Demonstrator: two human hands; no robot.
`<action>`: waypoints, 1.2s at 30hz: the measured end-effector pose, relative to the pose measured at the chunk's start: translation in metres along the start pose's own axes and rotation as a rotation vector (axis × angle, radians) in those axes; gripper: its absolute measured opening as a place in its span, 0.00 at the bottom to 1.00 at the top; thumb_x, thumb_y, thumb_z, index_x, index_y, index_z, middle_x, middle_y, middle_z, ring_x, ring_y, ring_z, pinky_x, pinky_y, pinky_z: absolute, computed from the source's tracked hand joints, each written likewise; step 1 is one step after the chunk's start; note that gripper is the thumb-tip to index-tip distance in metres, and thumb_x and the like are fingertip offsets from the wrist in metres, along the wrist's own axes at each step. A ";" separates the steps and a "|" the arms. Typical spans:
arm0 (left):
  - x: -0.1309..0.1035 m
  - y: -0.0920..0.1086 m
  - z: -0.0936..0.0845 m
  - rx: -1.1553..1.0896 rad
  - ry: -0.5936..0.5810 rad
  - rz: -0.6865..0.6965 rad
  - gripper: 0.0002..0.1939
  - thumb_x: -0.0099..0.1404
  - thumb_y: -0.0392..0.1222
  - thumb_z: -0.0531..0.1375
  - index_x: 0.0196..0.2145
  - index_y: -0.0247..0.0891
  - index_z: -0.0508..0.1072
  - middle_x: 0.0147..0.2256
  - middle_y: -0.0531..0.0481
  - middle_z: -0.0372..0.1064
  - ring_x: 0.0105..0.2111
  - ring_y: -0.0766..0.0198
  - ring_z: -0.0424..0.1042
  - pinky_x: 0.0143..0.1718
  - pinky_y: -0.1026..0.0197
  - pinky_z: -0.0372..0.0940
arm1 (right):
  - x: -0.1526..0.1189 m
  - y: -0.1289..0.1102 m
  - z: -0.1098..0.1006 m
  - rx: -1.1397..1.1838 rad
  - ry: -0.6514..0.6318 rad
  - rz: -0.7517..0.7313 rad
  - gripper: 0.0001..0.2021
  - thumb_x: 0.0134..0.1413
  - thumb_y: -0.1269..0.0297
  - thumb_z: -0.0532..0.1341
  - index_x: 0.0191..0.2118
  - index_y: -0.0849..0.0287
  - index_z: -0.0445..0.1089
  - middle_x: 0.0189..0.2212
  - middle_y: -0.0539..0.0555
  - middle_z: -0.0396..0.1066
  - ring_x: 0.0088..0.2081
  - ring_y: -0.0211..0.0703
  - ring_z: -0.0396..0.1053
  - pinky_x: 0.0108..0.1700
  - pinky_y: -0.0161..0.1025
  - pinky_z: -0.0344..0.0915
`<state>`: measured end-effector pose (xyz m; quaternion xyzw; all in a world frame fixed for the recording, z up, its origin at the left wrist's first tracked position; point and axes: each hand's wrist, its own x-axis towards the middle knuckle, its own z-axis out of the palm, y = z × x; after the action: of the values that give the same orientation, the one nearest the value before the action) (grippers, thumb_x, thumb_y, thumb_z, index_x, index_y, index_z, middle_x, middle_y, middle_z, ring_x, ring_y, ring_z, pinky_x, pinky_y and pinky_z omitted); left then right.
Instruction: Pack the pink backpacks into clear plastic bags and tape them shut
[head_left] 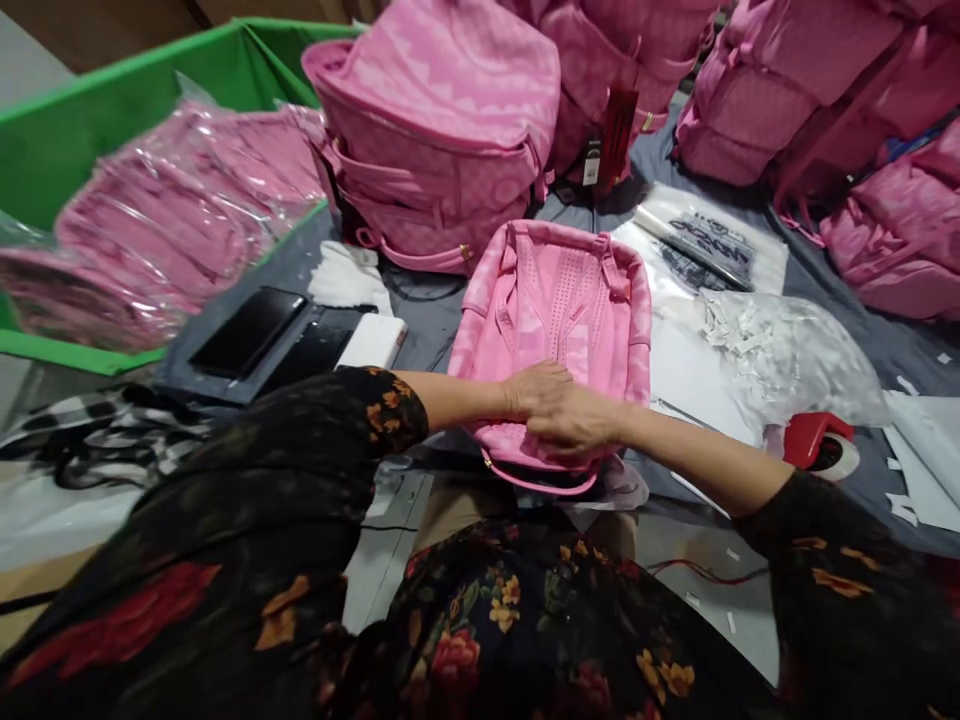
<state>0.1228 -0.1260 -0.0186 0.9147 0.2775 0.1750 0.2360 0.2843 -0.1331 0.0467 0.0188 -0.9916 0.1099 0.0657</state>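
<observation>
floral clothing fills my near view. far left, i see a green bin of wrapped pink goods; at centre lies the pink backpack. left hand and right hand overlap on its near half; whether they pinch anything, i cannot tell. right, red tape dispenser.

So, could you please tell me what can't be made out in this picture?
In the head view:
- left hand: fingers blurred, partly behind the right hand
- white hang tag: print too small
- green bin: floor hidden by plastic-wrapped pink bags
- rightmost pink backpack: cut off by the right edge
</observation>
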 end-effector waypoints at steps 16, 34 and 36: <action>-0.020 0.006 0.010 0.303 0.061 -0.214 0.19 0.76 0.42 0.50 0.60 0.36 0.71 0.62 0.38 0.63 0.66 0.47 0.56 0.70 0.37 0.42 | -0.019 0.006 0.084 0.002 0.177 -0.020 0.10 0.65 0.64 0.52 0.35 0.58 0.68 0.25 0.50 0.69 0.28 0.40 0.63 0.32 0.39 0.58; -0.031 0.066 -0.015 0.193 -0.214 -0.322 0.62 0.57 0.84 0.51 0.72 0.30 0.57 0.67 0.22 0.52 0.68 0.27 0.52 0.65 0.30 0.50 | -0.029 0.075 0.032 -0.205 0.219 1.182 0.27 0.70 0.60 0.53 0.69 0.65 0.62 0.71 0.66 0.52 0.73 0.57 0.48 0.73 0.58 0.46; -0.006 0.052 -0.037 0.262 -0.130 -0.289 0.52 0.64 0.78 0.51 0.69 0.32 0.61 0.60 0.26 0.65 0.58 0.35 0.67 0.60 0.35 0.57 | -0.031 0.075 0.044 -0.154 0.290 1.149 0.27 0.69 0.62 0.52 0.69 0.67 0.61 0.71 0.67 0.53 0.73 0.55 0.49 0.74 0.56 0.46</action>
<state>0.1237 -0.1548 0.0383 0.8976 0.4104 0.0425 0.1550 0.3059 -0.0687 -0.0162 -0.5404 -0.8291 0.0572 0.1315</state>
